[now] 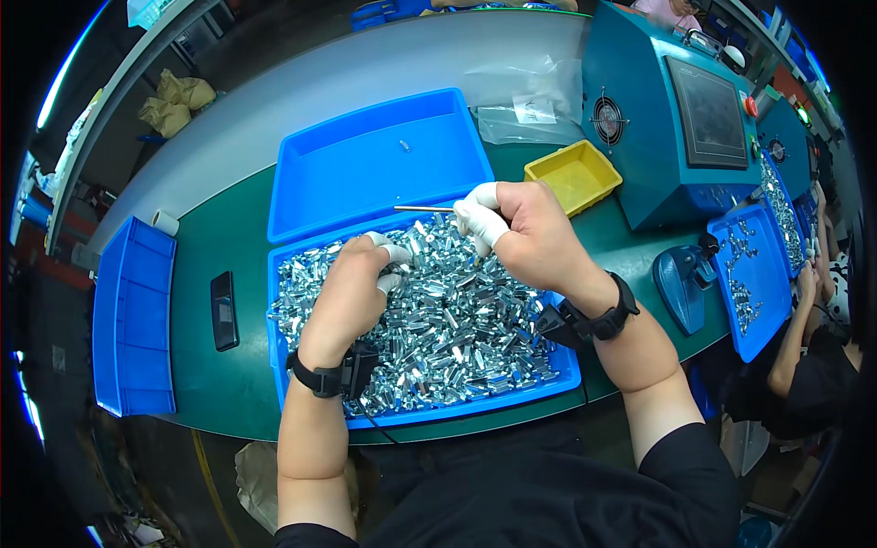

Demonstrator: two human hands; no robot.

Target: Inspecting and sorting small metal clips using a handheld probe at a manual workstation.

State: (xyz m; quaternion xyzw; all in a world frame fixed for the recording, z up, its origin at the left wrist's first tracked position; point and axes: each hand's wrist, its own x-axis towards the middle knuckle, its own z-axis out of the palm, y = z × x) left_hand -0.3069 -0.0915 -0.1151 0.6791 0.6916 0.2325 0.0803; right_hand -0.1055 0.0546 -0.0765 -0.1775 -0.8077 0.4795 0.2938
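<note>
A large blue tray (568, 373) holds a heap of small shiny metal fittings (457, 320). At the heap's left side is my left hand (352, 288), its fingers bent and thumb apart from them, with white covers on the tips. Those fingertips touch or hover just over the fittings; nothing shows between them. My right hand (525, 224), also in white finger covers, is closed on a thin metal rod (423, 208) above the tray's far edge. The rod points left, roughly level. What lies inside the right fingers is hidden.
Behind the heap stands a blue tray (375, 164) with a small piece in it. A yellow bin (575, 178) and a teal machine with a screen (671, 119) are at right. Left are a phone (223, 310) and a blue bin (135, 320). A co-worker's hand (808, 281) is far right.
</note>
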